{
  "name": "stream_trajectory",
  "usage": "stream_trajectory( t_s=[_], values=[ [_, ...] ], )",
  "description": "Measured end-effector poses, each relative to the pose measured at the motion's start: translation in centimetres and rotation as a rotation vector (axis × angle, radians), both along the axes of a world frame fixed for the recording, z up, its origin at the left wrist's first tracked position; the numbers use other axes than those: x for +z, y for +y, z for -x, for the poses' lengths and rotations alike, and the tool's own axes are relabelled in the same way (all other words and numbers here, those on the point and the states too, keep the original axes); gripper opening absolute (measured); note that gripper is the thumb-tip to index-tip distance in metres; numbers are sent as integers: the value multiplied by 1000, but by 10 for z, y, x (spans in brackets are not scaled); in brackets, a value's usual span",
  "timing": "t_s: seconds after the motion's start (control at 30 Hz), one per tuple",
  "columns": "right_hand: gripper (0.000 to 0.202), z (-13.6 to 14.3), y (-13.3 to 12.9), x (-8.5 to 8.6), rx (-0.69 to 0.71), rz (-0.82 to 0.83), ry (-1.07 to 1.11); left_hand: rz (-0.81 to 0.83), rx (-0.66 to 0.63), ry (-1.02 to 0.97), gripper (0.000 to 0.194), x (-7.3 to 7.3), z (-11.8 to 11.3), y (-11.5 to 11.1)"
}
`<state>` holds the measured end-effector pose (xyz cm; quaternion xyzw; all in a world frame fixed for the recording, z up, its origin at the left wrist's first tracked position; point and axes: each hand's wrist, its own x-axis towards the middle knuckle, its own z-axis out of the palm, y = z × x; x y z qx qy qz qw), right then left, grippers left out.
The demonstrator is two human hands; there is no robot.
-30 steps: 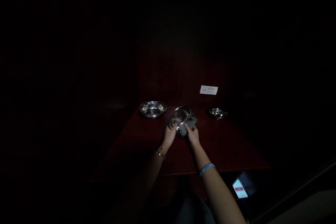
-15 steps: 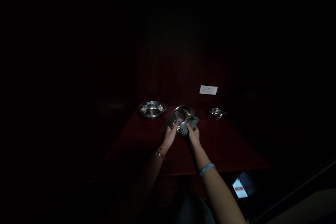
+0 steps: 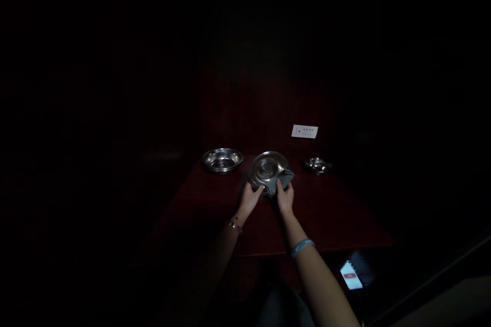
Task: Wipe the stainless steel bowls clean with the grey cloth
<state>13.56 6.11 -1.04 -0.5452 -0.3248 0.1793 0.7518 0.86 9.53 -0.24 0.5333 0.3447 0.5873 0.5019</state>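
Observation:
A shiny steel bowl (image 3: pixel 264 167) is held tilted toward me over the dark red table. My left hand (image 3: pixel 251 198) grips its near left rim, thumb on the inside and the other fingers hidden beneath. At the near right rim, my right hand (image 3: pixel 285 197) is closed on a grey-green cloth (image 3: pixel 273 187), which is folded over the bowl's edge. Part of the cloth sticks out to the right of the bowl. Whether the bowl's far side touches the table I cannot tell.
A wide steel bowl (image 3: pixel 222 160) stands at the table's back left, a smaller steel bowl (image 3: pixel 318 165) at the back right. A white socket plate (image 3: pixel 305 131) is on the wall behind the table (image 3: pixel 330 219). A lit phone (image 3: pixel 351 276) lies below the table's front edge. Surroundings are very dark.
The held bowl has turned a little. My left thumb has slid from inside the bowl down toward its near rim, and my right hand with the cloth has shifted slightly right.

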Motion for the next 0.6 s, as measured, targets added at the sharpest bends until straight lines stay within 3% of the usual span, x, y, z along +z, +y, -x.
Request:
stream_trajectory(
  t_s=[0.27,0.6],
  values=[
    [50,2,-4,4,15,15,-66,8,47,11,25,2,4,0],
    [50,4,-7,6,36,18,-76,45,62,-12,24,2,4,4]
  ],
)
